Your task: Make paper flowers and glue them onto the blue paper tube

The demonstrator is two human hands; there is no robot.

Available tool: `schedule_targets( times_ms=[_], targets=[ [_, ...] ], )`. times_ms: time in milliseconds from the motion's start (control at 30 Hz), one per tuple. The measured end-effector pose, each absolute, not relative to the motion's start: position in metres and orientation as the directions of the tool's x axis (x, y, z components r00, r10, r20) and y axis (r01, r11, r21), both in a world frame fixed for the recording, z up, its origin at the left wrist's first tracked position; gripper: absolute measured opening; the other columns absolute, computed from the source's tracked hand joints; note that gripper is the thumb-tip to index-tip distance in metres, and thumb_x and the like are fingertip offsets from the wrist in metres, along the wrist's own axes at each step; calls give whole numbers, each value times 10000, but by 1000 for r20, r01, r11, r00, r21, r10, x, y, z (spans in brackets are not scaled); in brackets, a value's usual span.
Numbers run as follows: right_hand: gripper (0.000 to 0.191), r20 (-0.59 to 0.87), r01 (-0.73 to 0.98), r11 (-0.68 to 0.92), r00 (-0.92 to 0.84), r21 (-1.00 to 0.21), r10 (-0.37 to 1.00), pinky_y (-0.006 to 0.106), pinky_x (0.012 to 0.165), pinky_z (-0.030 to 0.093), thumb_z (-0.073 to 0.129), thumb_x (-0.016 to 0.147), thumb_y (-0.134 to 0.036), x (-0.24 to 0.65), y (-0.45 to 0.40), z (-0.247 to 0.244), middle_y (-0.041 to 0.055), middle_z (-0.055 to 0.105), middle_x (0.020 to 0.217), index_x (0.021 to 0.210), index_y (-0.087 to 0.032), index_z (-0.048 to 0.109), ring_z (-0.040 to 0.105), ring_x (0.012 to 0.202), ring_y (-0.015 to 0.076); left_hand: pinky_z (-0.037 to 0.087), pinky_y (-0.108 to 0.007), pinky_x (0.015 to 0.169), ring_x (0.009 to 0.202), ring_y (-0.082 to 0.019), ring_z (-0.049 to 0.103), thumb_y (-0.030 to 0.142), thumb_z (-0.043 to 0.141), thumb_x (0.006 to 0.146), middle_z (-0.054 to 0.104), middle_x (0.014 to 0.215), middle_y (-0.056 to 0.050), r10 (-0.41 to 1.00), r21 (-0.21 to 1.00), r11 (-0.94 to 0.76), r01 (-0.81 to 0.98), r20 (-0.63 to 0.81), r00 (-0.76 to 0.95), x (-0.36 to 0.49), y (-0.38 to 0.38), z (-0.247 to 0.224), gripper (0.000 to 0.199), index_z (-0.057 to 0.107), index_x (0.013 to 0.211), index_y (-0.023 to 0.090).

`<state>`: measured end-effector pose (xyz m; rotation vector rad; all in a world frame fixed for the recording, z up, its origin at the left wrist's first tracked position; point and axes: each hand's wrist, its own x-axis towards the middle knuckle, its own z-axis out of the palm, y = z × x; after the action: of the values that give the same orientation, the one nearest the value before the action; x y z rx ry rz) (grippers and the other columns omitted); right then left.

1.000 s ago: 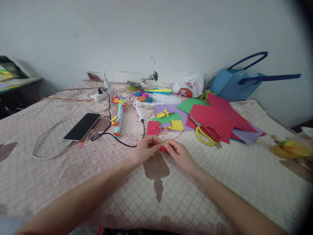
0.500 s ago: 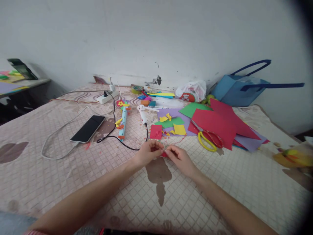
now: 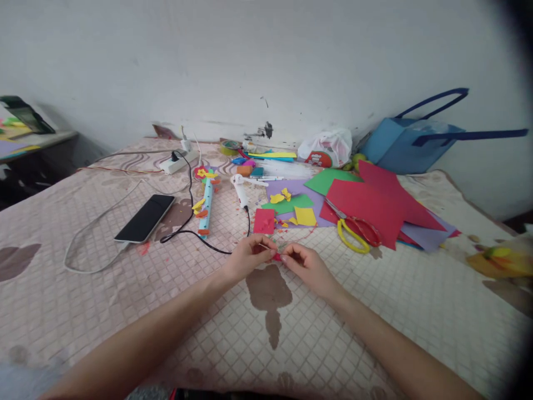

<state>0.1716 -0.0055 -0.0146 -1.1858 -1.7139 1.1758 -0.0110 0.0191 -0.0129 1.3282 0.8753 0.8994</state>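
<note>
hands (image 3: 250, 259) both pinching sm. red pc (image 3: 277, 256) w/ fingertips; cloth (image 3: 333, 344) btwn them & near edge

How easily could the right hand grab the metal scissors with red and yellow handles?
Probably yes: the scissors lie uncovered nearby, though the right hand seems to pinch a small red piece.

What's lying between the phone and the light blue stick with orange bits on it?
A black cord runs between the phone and the light blue stick, over the patterned tablecloth. The head view shows it.
</note>
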Motion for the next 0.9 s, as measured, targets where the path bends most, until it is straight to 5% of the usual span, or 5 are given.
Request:
schedule_targets(
  times_ms=[300, 900],
  targets=[
    [97, 104, 319, 199, -293, -927, 951, 243, 605, 402, 521, 846, -247, 170, -7, -12, -12, 544, 722, 771, -192, 546, 500, 665, 125, 435, -212, 620, 657, -102, 561, 230, 634, 776, 646, 743, -20, 893, 953, -197, 229, 79, 442, -15, 17, -6, 114, 650, 829, 130],
    [130, 275, 346, 336, -214, -876, 937, 274, 722, 470, 504, 831, -129, 165, -8, -14, 15, 621, 859, 897, -215, 576, 586, 794, 145, 475, -257, 699, 771, -134, 604, 228, 680, 734, 629, 860, -49, 900, 1000, 7, -12, -1, 435, -8, 18, -13, 239, 569, 922, 131]
  ],
)
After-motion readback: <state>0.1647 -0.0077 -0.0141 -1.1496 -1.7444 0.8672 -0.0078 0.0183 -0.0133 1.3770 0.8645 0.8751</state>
